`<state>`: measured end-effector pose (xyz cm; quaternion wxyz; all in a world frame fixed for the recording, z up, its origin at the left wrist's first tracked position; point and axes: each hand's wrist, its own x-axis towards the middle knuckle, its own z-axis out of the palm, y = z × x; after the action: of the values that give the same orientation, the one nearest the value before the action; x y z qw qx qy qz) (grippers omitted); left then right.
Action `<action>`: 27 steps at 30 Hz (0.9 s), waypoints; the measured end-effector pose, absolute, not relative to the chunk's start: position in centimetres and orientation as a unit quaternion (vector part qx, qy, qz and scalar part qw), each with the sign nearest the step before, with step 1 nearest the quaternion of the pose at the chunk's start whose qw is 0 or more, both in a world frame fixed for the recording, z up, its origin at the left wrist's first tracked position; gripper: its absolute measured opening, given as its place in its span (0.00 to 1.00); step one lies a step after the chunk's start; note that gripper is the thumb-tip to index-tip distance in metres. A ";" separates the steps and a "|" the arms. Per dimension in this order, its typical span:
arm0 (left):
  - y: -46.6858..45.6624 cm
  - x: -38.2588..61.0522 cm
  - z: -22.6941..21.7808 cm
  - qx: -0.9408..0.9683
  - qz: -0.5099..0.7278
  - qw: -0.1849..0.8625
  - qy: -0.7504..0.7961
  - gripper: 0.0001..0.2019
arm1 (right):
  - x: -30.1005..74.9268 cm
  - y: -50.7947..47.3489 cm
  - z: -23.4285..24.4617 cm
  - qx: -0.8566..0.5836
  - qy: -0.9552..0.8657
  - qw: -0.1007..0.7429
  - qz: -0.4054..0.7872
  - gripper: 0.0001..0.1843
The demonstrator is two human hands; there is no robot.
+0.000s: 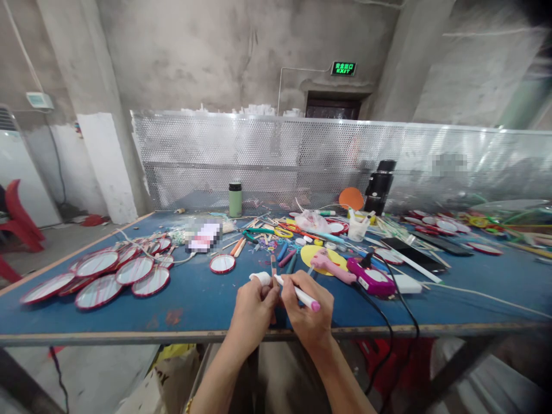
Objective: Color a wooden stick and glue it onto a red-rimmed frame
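At the near edge of the blue tabletop (190, 307), a flat, brown, wood-like stick (273, 264) is pinched upright between the fingertips of the left hand (252, 307), on which a white wrapping (261, 279) is worn. A slim white marker with a pink end (307, 299) is gripped by the right hand (313, 302), its tip brought up to the stick; whether contact is made cannot be told. The step in hand is judged to be marking or colouring the stick; for the next move, a steady stick and light pen pressure seem called for. Just beyond, a thin yellow disc (338, 257) is partly covered by a pink-and-purple corded tool (371, 276). Farther back, a pale green, black-capped bottle (235, 201) is backed by a perforated metal screen (215, 155).
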<state>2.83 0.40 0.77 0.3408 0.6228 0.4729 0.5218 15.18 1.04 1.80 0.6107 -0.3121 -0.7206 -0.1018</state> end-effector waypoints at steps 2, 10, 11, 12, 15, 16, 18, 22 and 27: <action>0.4 2.8 0.8 0.622 0.519 0.341 0.476 0.18 | 15.2 1.0 1.8 -0.312 -0.719 0.612 -0.104 0.13; 0.5 2.7 0.4 0.631 0.520 0.336 0.468 0.16 | 15.2 1.0 1.7 -0.312 -0.717 0.616 -0.097 0.13; 0.5 2.7 0.4 0.631 0.520 0.337 0.467 0.16 | 15.2 1.0 1.7 -0.312 -0.714 0.620 -0.096 0.12; 0.5 2.7 0.4 0.631 0.521 0.338 0.465 0.16 | 15.2 1.0 1.6 -0.313 -0.711 0.623 -0.096 0.12; 0.6 2.7 0.4 0.629 0.524 0.345 0.458 0.14 | 15.3 1.0 1.6 -0.311 -0.709 0.626 -0.095 0.13; 0.6 2.7 0.4 0.629 0.525 0.347 0.457 0.14 | 15.3 1.0 1.6 -0.311 -0.711 0.624 -0.093 0.13; 0.6 2.7 0.4 0.628 0.526 0.347 0.457 0.14 | 15.3 1.0 1.6 -0.314 -0.710 0.624 -0.093 0.13; 0.4 2.7 0.7 0.628 0.525 0.348 0.458 0.14 | 15.3 1.1 1.5 -0.314 -0.703 0.630 -0.097 0.12; 0.4 2.7 0.7 0.627 0.526 0.349 0.457 0.14 | 15.3 1.1 1.5 -0.318 -0.703 0.629 -0.094 0.12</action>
<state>2.74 0.36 0.74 0.3495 0.6266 0.4568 0.5259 15.26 1.15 1.48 0.6295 -0.3182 -0.7026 -0.0944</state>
